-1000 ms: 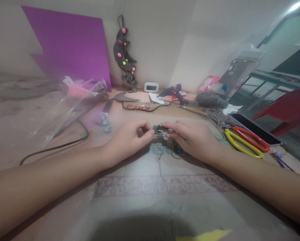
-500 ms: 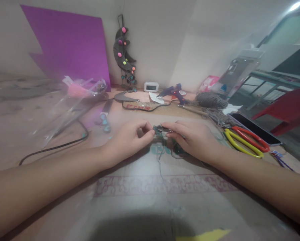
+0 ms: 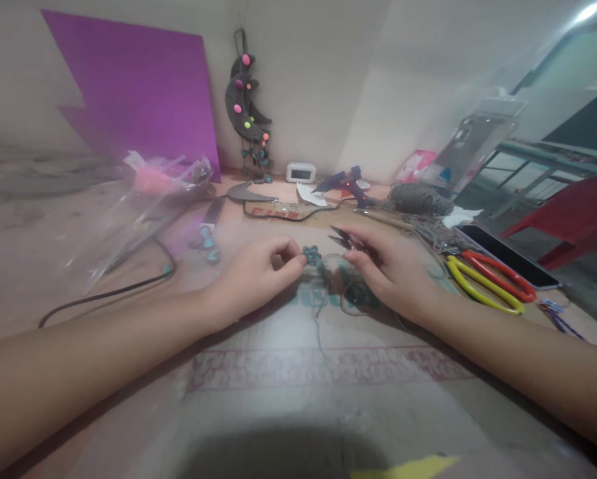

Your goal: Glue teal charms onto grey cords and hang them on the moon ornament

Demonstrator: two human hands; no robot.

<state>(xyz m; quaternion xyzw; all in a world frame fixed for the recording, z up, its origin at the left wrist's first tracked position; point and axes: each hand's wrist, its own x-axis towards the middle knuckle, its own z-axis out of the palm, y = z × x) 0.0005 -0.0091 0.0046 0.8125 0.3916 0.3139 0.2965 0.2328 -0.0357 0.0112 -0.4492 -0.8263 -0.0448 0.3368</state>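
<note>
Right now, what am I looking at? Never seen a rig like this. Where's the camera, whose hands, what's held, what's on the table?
There's no machine here: a person works with two bare hands. The view comes from one camera worn on that person's head, looking forward and down, so the forearms enter from the lower corners.

The left hand pinches the edge of a teal flower-like piece. The right hand holds small dark-bladed snips, their blades apart and clear of that piece.

On the table to the right lie a tool with red and yellow handles, a phone and grey yarn. Toward the wall are a glue gun and a small white clock.
</note>
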